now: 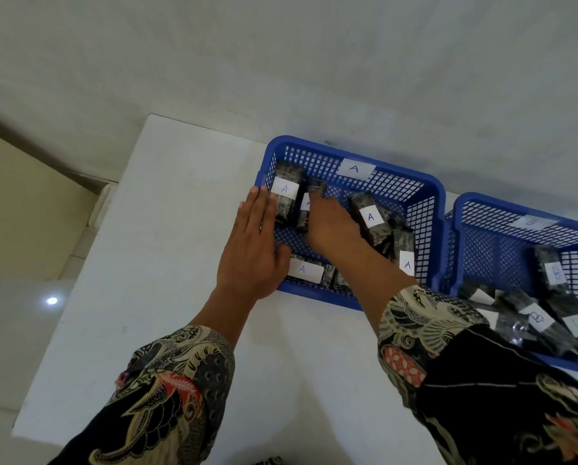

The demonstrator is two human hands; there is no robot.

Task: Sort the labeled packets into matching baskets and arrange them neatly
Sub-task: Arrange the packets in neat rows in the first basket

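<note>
Arranging step: the left hand (250, 250), fingers straight, braces basket A (428, 193) near the counter's far edge; the right hand (331, 226) pinches a packet (306, 206). Next, seat it flush beside its neighbour (286, 193).

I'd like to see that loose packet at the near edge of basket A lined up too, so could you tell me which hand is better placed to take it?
Probably the left hand: its thumb lies beside that packet, fingers straight, holding nothing. The right hand is busy on a packet farther in.
</note>
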